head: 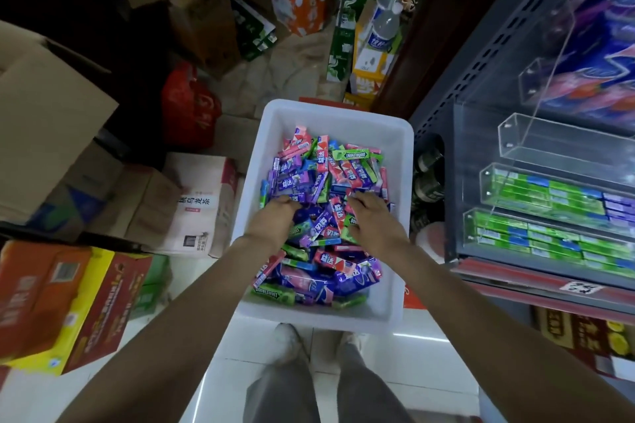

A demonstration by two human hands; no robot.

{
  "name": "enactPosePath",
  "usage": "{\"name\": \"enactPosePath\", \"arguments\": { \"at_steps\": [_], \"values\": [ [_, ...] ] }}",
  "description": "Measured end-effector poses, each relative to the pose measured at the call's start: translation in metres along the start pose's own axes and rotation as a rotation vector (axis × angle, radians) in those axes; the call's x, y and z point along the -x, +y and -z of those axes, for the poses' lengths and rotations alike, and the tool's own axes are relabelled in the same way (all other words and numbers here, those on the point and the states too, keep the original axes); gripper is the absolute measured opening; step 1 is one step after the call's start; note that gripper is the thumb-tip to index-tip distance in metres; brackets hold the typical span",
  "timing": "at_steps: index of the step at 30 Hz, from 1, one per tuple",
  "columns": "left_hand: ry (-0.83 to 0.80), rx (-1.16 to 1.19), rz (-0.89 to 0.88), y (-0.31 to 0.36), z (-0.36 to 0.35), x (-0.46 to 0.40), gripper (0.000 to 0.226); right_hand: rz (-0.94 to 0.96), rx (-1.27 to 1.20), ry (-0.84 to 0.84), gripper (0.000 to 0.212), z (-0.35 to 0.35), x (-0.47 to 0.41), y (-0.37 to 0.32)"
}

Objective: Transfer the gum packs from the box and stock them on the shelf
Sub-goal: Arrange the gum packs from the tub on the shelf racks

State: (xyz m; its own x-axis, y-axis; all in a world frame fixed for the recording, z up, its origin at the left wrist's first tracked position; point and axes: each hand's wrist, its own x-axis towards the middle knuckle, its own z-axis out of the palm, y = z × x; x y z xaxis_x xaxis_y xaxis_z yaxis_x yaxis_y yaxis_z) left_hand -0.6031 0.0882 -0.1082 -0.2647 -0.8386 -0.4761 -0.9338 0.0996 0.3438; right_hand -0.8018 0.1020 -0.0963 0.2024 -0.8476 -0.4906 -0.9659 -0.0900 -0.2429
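The white box (330,113) is sitting on the floor, heaped with mixed gum packs (323,216), so most of the stocking is lying ahead. To its right, the shelf (515,271) is already showing two clear trays of green and blue packs, with the tray above standing empty. Both the left hand (278,213) and the right hand (369,216) are digging into the pile; whether their fingers are gripping any pack, I cannot tell

Both forearms are bare to the edge of view, with no sleeves, watch or rings showing on the left hand (277,216) or right hand (369,216). Below, the person wears loose grey trousers (292,385) and pale, off-white shoes (287,340).
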Motion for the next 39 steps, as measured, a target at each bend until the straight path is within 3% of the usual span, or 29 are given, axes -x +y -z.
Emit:
{"name": "enactPosePath", "arguments": {
  "at_steps": [7,13,19,26,32,39],
  "values": [
    [-0.061,-0.028,-0.023,-0.004,0.009,-0.009,0.052,0.033,0.035,0.078,0.058,-0.004,0.000,0.001],
    [0.023,-0.110,-0.117,-0.005,0.014,-0.011,0.031,0.032,0.011,0.065,0.054,0.000,-0.002,0.001],
    [0.284,0.362,-0.038,0.006,0.025,-0.002,0.032,-0.004,-0.118,0.069,0.048,0.014,-0.022,0.005],
    [0.312,0.692,0.089,0.013,0.031,-0.002,0.030,-0.027,0.079,0.051,0.051,0.022,-0.053,0.007],
    [0.391,0.810,0.217,0.003,0.031,-0.004,0.030,-0.090,0.133,0.070,0.068,0.022,-0.067,0.002],
    [0.382,0.772,0.201,0.003,0.028,-0.005,0.030,-0.196,0.230,0.081,0.067,0.017,-0.080,-0.014]
  ]
}}
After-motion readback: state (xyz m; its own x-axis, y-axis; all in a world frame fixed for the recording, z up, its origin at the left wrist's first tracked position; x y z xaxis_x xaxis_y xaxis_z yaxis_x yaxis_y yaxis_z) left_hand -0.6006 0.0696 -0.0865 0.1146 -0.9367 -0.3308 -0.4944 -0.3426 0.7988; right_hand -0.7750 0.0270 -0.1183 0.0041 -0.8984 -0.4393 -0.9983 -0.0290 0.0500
